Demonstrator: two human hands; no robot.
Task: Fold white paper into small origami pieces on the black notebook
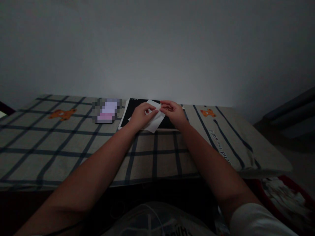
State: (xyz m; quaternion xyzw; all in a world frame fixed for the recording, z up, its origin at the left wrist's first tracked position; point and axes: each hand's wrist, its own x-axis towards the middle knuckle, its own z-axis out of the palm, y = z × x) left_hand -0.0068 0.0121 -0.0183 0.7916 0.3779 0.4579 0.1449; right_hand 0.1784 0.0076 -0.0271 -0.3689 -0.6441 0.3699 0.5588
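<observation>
Between my two hands is a piece of white paper, folded or creased, held just over a dark notebook with pale page edges. My left hand pinches the paper from its left side, thumb pointing to the right. From the right, my right hand has its thumb and fingertips together at the paper's upper right edge. The fingertips of both hands almost meet near the paper's middle. Part of the notebook is hidden under the paper and hands.
A phone with a lit, blurred screen lies left of the notebook. The checked tablecloth with bear prints covers the table up to the grey wall. Below the right edge stands a red bin holding crumpled pale material.
</observation>
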